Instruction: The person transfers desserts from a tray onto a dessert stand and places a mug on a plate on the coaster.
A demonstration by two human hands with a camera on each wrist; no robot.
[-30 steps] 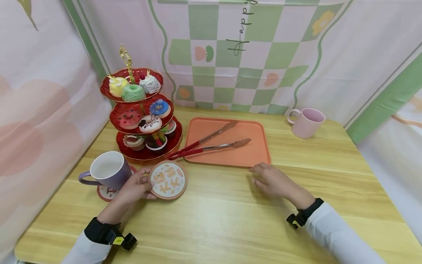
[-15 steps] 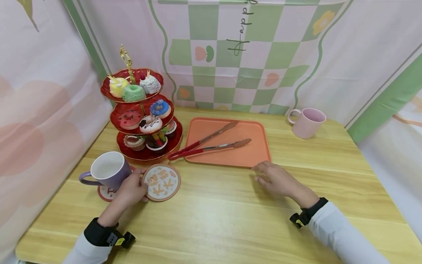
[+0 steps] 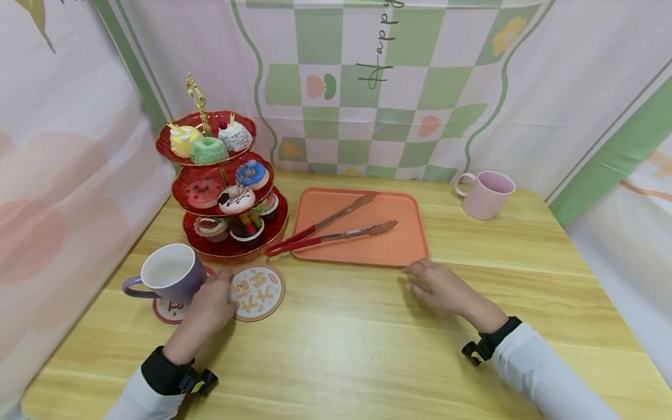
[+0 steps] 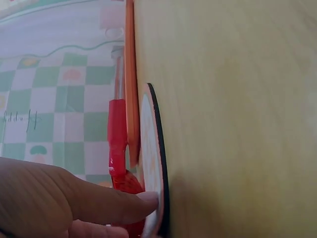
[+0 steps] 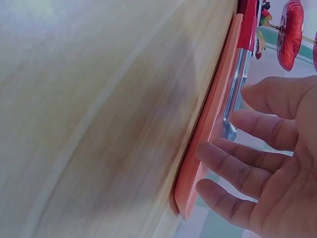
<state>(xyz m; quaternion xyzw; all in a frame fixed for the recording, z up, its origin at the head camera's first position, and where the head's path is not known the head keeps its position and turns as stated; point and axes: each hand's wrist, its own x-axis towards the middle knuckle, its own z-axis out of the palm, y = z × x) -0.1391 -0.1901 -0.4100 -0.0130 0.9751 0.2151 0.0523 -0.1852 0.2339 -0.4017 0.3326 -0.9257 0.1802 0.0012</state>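
In the head view, my left hand point(image 3: 210, 300) holds the left edge of a round coaster point(image 3: 259, 294) with an orange rim and orange lettering. The thumb lies on its top face in the left wrist view, where the coaster point(image 4: 152, 153) shows edge-on, low over the wood. Just left of this hand, a purple mug point(image 3: 173, 274) stands on a second, red-rimmed coaster point(image 3: 170, 312), partly hidden. My right hand point(image 3: 438, 289) hovers with loosely bent fingers by the near right corner of an orange tray point(image 3: 409, 251); nothing is in it.
Red-handled tongs point(image 3: 315, 240) lie spread across the tray. A three-tier red stand point(image 3: 231, 248) with several cakes and doughnuts rises at the left behind the purple mug. A pink mug point(image 3: 483, 198) stands at the back right of the table point(image 3: 357, 350).
The orange-rimmed coaster has come down from a tilted hold and shifted left toward the purple mug, lying flatter now. My right hand has barely moved.
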